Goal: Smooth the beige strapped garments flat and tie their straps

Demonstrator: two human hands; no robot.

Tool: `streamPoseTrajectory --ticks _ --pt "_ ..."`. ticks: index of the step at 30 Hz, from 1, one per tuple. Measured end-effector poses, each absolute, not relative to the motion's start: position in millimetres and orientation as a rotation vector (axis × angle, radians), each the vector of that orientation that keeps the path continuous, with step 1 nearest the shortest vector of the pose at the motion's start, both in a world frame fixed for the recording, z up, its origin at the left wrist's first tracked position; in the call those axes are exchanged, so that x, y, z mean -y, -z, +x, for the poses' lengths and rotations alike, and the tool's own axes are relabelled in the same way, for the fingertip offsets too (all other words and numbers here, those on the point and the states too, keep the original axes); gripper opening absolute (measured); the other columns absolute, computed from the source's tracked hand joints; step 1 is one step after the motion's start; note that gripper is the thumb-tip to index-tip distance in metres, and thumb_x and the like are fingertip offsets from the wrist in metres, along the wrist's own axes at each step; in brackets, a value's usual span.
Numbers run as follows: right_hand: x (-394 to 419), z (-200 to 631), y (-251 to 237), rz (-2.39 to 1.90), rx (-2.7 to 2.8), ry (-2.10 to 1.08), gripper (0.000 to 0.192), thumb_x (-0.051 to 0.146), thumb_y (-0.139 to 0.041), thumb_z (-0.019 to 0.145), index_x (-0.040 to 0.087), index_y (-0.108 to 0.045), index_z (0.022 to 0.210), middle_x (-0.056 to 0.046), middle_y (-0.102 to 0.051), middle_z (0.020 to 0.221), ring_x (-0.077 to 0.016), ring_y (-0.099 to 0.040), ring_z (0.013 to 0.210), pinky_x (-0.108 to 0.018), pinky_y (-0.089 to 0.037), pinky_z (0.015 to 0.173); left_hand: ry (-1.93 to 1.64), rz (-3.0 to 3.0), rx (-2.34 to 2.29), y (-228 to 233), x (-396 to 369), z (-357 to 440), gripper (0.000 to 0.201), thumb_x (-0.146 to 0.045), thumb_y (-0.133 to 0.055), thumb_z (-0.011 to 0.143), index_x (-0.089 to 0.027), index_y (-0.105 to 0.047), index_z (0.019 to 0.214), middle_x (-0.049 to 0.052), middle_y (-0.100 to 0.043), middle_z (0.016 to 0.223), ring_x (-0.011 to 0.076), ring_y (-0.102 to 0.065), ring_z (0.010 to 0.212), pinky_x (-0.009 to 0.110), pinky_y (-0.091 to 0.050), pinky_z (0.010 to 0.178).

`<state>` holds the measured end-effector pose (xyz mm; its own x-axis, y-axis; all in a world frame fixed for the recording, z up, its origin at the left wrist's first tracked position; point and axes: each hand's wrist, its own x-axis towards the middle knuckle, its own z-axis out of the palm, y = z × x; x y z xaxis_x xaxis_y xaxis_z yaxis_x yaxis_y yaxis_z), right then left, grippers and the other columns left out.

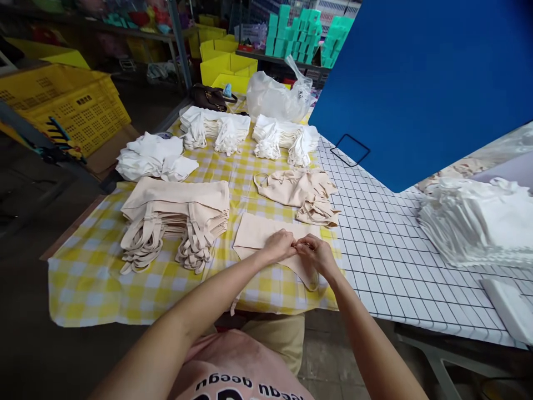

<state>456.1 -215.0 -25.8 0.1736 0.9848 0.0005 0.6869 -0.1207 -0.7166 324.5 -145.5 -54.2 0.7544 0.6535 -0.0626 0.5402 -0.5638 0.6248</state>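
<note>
A beige strappy top (253, 231) lies spread flat on the yellow checked tablecloth (125, 305) in front of me. My left hand (280, 246) pinches its fabric near the middle. Close beside it, my right hand (317, 253) grips the same top, the fingertips of both hands almost meeting. One strap loops below my right hand, and another hangs over the table's front edge. To the left sits a neat stack of beige strappy tops (179, 195) with straps bunched in two bundles. Beyond my hands lie crumpled beige tops (291, 186).
Two stacks of white strappy tops (214, 119) and a loose white pile (152, 153) lie farther back, near a clear plastic bag (275, 97). A blue board (416, 83) overhangs the right. White garments (478, 222) are heaped there. A yellow crate (95, 119) stands left.
</note>
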Motion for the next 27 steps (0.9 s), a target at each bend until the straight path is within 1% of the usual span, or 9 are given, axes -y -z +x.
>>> streamPoseTrajectory --ticks 4,10,15,19,27 --pt "214.2 457.1 22.2 -1.899 1.654 -0.597 0.016 0.029 -0.054 0.072 0.022 -0.066 0.065 -0.004 -0.061 0.07 -0.0169 -0.055 0.063 -0.027 -0.036 0.058 -0.25 2.306 -0.895 54.0 145.8 324.6 0.03 -0.044 -0.051 0.079 -0.02 -0.068 0.073 0.005 -0.061 0.074 0.0207 -0.057 0.087 0.025 -0.045 0.069" --pt "214.4 455.4 17.8 -1.932 1.877 -0.397 0.023 0.026 -0.048 0.079 0.022 -0.067 0.066 -0.003 -0.058 0.069 -0.0152 -0.053 0.06 -0.025 -0.034 0.054 -0.251 2.298 -0.899 50.5 146.5 324.4 0.029 -0.043 -0.053 0.077 -0.02 -0.069 0.073 0.005 -0.062 0.073 0.0204 -0.058 0.084 0.025 -0.044 0.066" --pt "215.5 456.4 20.1 -1.854 1.8 -0.452 0.022 0.03 -0.049 0.079 0.021 -0.066 0.068 -0.004 -0.06 0.071 -0.0163 -0.056 0.062 -0.025 -0.037 0.057 -0.25 2.269 -0.911 52.5 146.1 325.5 0.03 -0.046 -0.055 0.076 -0.019 -0.07 0.074 0.006 -0.064 0.076 0.0224 -0.058 0.087 0.027 -0.044 0.067" --pt "217.1 456.6 21.0 -1.85 1.712 -0.485 0.024 0.035 -0.049 0.079 0.021 -0.065 0.068 -0.005 -0.061 0.07 -0.0179 -0.057 0.064 -0.027 -0.038 0.059 -0.251 2.264 -0.908 53.3 145.4 326.3 0.029 -0.045 -0.056 0.075 -0.019 -0.071 0.073 0.006 -0.065 0.075 0.0223 -0.058 0.088 0.025 -0.043 0.066" --pt "223.1 447.9 26.2 -1.85 1.755 -0.378 0.029 0.036 -0.043 0.084 0.021 -0.065 0.07 -0.005 -0.06 0.073 -0.0169 -0.056 0.064 -0.026 -0.039 0.058 -0.231 2.253 -0.907 46.7 144.2 325.5 0.026 -0.039 -0.056 0.072 -0.017 -0.07 0.068 0.008 -0.066 0.071 0.022 -0.061 0.079 0.026 -0.042 0.061"
